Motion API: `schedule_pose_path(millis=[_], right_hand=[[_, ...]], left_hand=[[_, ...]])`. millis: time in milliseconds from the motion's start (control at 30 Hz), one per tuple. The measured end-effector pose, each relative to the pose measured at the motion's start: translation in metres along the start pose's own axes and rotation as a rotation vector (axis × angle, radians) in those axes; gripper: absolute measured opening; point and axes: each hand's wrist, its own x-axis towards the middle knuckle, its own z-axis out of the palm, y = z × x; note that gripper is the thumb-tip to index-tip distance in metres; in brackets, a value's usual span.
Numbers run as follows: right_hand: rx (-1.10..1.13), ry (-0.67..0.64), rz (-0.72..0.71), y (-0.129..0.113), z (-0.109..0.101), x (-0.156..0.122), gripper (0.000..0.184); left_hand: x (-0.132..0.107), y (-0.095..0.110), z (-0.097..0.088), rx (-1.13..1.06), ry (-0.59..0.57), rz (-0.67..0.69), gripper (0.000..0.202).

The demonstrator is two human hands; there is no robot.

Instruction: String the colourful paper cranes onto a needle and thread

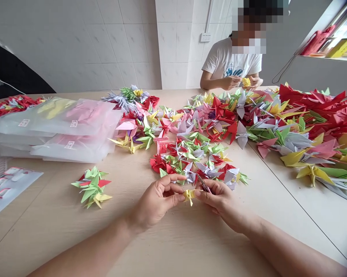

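Note:
A small yellow paper crane [189, 195] is stretched between my two hands, low over the table. My left hand [159, 198] pinches one side of it between thumb and fingers. On the other side, the thumb and fingers of my right hand [224, 200] grip its edge. A thin, dark metal tool [202, 182], perhaps small scissors, also sits in my right hand, pointing up and left; its handle is hidden. Just beyond my fingers lies a loose cluster of red, green and lilac paper cranes [196, 152]. A smaller group of green, red and yellow cranes [94, 186] rests to the left.
Stacked translucent bags [75, 129] with folded paper inside lie at the left. A large heap of coloured cranes [314, 127] covers the right side. Across the table [127, 254], a person [231, 65] handles a yellow folded paper piece. A printed sheet [14, 186] lies at far left.

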Motion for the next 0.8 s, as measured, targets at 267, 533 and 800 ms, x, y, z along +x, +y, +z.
schedule_pose_path(millis=[267,533,800], right_hand=[[-0.18,-0.055,-0.02,-0.002,-0.0009,-0.0004,0.032],[-0.221,-0.107,-0.06,-0.0035,0.0009,-0.0006,0.037],[-0.202,-0.134,-0.038,-0.003,0.0009,-0.0018,0.037]], left_hand=[[-0.0004,-0.0016,0.0009,-0.046,-0.07,-0.083,0.039],[-0.002,0.003,0.0028,-0.071,-0.142,-0.027,0.031],[-0.0052,-0.001,0.0042,-0.005,-0.161,-0.005,0.03]])
